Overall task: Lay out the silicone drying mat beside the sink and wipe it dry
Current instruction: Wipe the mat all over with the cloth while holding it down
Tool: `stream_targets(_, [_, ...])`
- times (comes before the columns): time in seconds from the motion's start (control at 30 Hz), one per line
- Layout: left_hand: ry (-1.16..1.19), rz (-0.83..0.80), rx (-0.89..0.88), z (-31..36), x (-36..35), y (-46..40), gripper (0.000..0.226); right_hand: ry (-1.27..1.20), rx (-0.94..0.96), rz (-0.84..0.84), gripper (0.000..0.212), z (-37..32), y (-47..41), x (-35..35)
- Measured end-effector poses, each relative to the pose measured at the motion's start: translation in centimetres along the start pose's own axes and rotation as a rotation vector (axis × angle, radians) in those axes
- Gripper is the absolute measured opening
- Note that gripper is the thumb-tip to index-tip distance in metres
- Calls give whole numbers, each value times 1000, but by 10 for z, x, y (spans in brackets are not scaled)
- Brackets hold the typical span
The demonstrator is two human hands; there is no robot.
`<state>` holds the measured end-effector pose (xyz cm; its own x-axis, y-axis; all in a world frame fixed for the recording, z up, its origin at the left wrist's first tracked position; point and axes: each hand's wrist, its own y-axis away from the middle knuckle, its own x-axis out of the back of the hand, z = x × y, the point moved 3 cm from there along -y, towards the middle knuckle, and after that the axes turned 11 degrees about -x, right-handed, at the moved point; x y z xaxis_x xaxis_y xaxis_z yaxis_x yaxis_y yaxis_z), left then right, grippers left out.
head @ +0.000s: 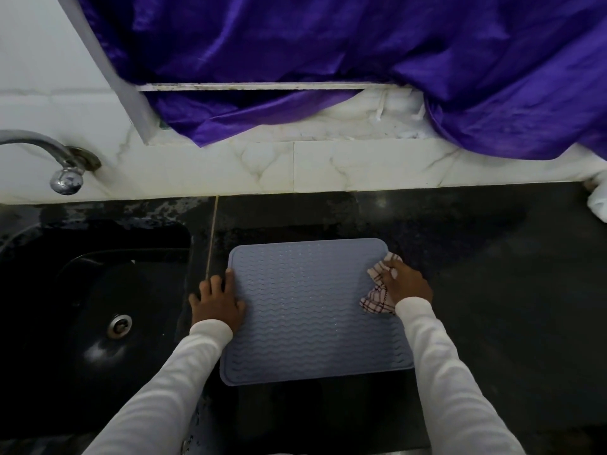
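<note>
Head view. The silicone drying mat [312, 310], grey-blue with a wavy ribbed surface, lies flat on the dark stone desk [492, 290], just right of the black sink [98, 290]. Its edges run roughly square to the desk; no corner is seen lifted.

Left hand [218, 302]: palm down at the mat's left edge, fingers [230, 277] straight and spread, pressing the edge. The outer fingers lie on the desk beside the mat. It holds nothing.

Right hand [405, 282]: placed at the mat's far right corner, fingers curled over a bunched checked cloth [377, 290], white with dark red lines. The cloth sits partly on the mat's right edge and partly under the hand; it touches the mat. Both arms wear white sleeves [443, 372].

Surroundings: the sink has a metal drain [120, 326] in its basin. A chrome tap [62, 165] projects from the white marble-patterned wall [328, 165] above the sink's far left. A thin pale line [212, 238] runs across the desk between sink and mat. A purple cloth [361, 54] hangs over the window ledge at the far side. The desk surface near the sink's far rim looks wet and mottled.
</note>
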<state>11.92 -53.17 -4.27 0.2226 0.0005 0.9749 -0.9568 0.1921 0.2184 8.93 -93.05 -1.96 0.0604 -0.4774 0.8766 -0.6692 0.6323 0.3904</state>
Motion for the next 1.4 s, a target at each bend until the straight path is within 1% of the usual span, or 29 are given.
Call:
stream_targets(0.27, [27,10,-36,-3,-3,1,78,53,-13,-83,32,25,32,0])
stream_targets(0.43, [27,20,-55,-2,-2,3,79,105,-41,-90,37,43,55,-1])
stream_targets(0.6, [27,28,-75,-3,-3,3,80,250,-42,-92,39,54,80,-3])
stream_targets(0.77, [18,22,-80,-5,-4,2,80,285,-79,-103,40,74,101,-7])
stream_targets(1.13, [-6,23,-112,-6,-7,1,80,216,-99,-93,40,105,144,-12])
stream_targets(1.4, [-23,20,-132,-8,-8,-1,80,215,-133,-39,40,120,174,-22])
